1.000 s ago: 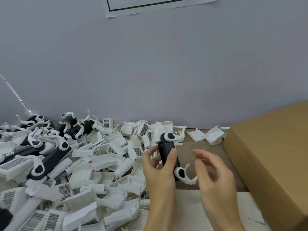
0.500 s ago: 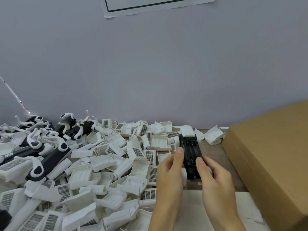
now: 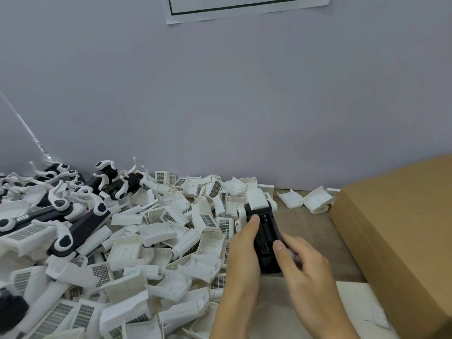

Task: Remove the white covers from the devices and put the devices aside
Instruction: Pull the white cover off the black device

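Hands hold one black device [image 3: 265, 238] over the table [image 3: 315, 231]: left hand [image 3: 243, 250] and right hand [image 3: 303, 267] grip its sides, white cover [image 3: 256, 200] on its far end. Loose covers [image 3: 151, 241] heap left (bared devices [image 3: 80, 223] beyond); cardboard box [image 3: 401, 231] right.

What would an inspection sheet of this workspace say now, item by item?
Surface: brown table, bare strip between heap and box; pale sheet at near edge.
Job's things: black device held above table, white cover at its far end; stripped devices piled far left.
Clutter: heap of removed covers over the left side.
Hands: left hand and right hand both grip the device.
Cables: nothing seen.
Surroundings: cardboard box right; grey wall with paper notice.
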Action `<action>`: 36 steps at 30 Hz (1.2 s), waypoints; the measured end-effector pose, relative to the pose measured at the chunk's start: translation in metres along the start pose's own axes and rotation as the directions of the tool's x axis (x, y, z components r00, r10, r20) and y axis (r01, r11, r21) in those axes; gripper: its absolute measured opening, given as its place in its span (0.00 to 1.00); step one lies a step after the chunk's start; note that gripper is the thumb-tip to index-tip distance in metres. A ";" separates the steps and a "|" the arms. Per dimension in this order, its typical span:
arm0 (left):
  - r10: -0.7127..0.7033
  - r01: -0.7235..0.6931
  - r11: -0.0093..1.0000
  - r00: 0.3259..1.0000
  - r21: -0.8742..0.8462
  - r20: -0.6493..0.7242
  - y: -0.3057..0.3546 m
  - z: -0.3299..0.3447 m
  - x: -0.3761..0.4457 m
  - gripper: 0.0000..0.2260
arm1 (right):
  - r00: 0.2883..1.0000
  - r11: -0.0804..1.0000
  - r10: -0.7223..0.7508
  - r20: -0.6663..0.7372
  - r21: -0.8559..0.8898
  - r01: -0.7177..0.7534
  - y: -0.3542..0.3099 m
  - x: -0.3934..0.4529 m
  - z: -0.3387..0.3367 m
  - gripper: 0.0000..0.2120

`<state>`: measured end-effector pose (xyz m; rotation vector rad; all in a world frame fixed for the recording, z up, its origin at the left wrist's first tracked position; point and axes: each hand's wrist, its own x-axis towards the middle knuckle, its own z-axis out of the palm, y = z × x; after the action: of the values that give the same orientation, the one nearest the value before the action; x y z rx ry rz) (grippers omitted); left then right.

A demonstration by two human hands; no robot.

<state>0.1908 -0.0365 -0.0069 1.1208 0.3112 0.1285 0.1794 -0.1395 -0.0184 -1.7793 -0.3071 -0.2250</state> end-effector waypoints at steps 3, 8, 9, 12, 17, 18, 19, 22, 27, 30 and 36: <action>0.020 -0.030 0.995 0.995 -0.099 -0.100 0.006 -0.006 0.004 0.16 | 0.990 0.996 0.065 -0.129 -0.045 -0.071 0.003 0.001 0.000 0.11; 0.081 -0.180 0.927 0.953 -0.329 -0.293 0.017 -0.019 0.008 0.15 | 0.963 0.953 0.129 -0.236 -0.239 -0.186 0.004 0.006 -0.007 0.06; 0.089 -0.203 0.918 0.943 -0.341 -0.321 0.018 -0.021 0.009 0.15 | 0.968 0.938 0.146 -0.203 -0.282 -0.201 0.002 0.010 -0.006 0.05; 0.102 -0.236 0.911 0.923 -0.339 -0.371 0.019 -0.025 0.010 0.15 | 0.974 0.882 0.214 -0.079 -0.413 -0.228 -0.005 0.030 0.001 0.02; 0.079 -0.199 0.918 0.939 -0.343 -0.333 0.019 -0.024 0.009 0.14 | 0.949 0.800 0.315 0.002 -0.539 -0.264 -0.009 0.067 0.023 0.14; 0.081 -0.197 0.919 0.942 -0.342 -0.326 0.018 -0.024 0.009 0.14 | 0.948 0.784 0.319 0.009 -0.564 -0.259 -0.009 0.072 0.026 0.14; 0.083 -0.195 0.922 0.943 -0.335 -0.321 0.018 -0.024 0.010 0.15 | 0.943 0.756 0.333 0.020 -0.603 -0.254 -0.008 0.076 0.029 0.15; 0.092 -0.188 0.943 0.940 -0.274 -0.329 0.015 -0.023 0.010 0.15 | 0.923 0.657 0.378 0.072 -0.723 -0.213 -0.002 0.085 0.036 0.09; 0.121 -0.170 0.974 0.947 -0.146 -0.298 0.014 -0.018 0.004 0.21 | 0.971 0.760 0.209 -0.117 -0.606 -0.237 0.009 0.077 0.031 0.07; 0.144 -0.168 0.982 0.960 -0.083 -0.240 0.013 -0.015 0.003 0.16 | 0.956 0.847 0.168 -0.241 -0.461 -0.265 0.006 0.067 0.012 0.06; 0.179 -0.171 0.976 0.982 0.134 -0.056 0.009 -0.005 -0.002 0.14 | 0.872 0.914 0.249 -0.422 -0.194 -0.355 0.004 0.018 -0.020 0.06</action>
<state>0.1884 -0.0291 -0.0005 1.2732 0.2841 0.3069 0.1976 -0.1585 -0.0116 -1.9685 0.3083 -0.4007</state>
